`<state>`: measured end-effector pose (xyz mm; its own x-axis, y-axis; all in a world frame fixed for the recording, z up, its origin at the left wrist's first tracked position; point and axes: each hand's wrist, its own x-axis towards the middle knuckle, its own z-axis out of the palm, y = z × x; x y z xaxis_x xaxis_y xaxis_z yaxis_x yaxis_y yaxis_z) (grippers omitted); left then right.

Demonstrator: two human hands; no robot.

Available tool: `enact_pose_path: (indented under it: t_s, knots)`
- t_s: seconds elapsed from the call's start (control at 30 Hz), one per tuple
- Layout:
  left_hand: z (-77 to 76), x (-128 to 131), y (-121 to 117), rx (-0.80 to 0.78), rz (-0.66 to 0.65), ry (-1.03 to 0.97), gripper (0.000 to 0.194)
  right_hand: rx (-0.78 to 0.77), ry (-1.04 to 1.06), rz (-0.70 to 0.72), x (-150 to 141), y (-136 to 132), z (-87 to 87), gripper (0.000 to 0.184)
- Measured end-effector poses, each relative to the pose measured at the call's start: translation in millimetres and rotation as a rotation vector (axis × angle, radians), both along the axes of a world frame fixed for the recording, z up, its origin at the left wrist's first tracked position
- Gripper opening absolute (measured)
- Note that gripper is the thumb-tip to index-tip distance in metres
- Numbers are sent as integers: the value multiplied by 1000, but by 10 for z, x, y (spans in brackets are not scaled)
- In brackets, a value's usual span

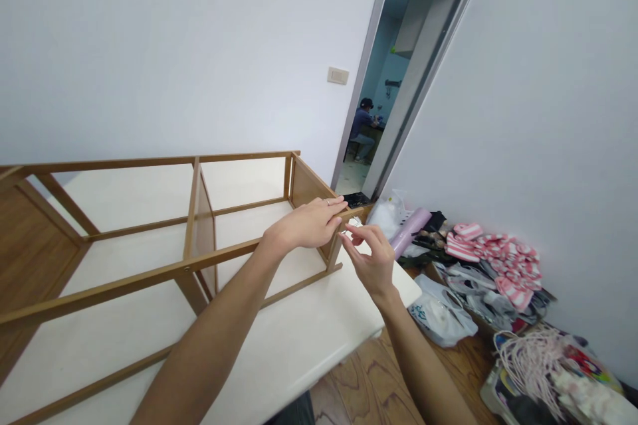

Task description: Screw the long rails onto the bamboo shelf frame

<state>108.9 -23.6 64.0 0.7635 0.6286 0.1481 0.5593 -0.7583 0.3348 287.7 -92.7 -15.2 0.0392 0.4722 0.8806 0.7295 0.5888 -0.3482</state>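
Set against a pale wall (124, 60), over a white tabletop (309, 339). Resting the left hand (310, 222) with straight fingers on the near upper rail's end, seemingly bracing the wooden frame (191, 216). Pinching a thin little piece (343, 232), too small to identify, between right hand (375, 259) thumb and fingertip, beside the same corner. Probably working at a joint there; likely to call next for a firm brace and fine fingertip aim. Farther out: frame lying along the tabletop, plastic bag (446, 315) and striped cloth (493, 259) to the right, seated person (359, 126) beyond the door frame (367, 60).
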Motion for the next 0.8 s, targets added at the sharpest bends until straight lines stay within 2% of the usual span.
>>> enact_pose_path:
  t_s: [0.23,0.33,0.4,0.5,0.63,0.73,0.8]
  knots:
    - [33,-5,-34,74,31,18,53,15,69,-74,-25,47,159,14]
    - [85,12,-166,135,76,17,47,-30,72,-71,-21,51,243,19]
    - [63,34,-331,228,118,-7,44,-61,74,-62,-6,47,277,22]
    - [-131,63,-607,478,175,-91,33,-108,62,-29,25,25,293,24]
    - [-501,47,-797,674,278,-343,43,-152,26,-5,47,-16,289,23]
    - [-644,0,-836,769,249,-567,42,-157,25,-13,44,-21,294,24]
    - [-711,-22,-842,789,169,-648,28,-159,29,-17,39,-9,301,25]
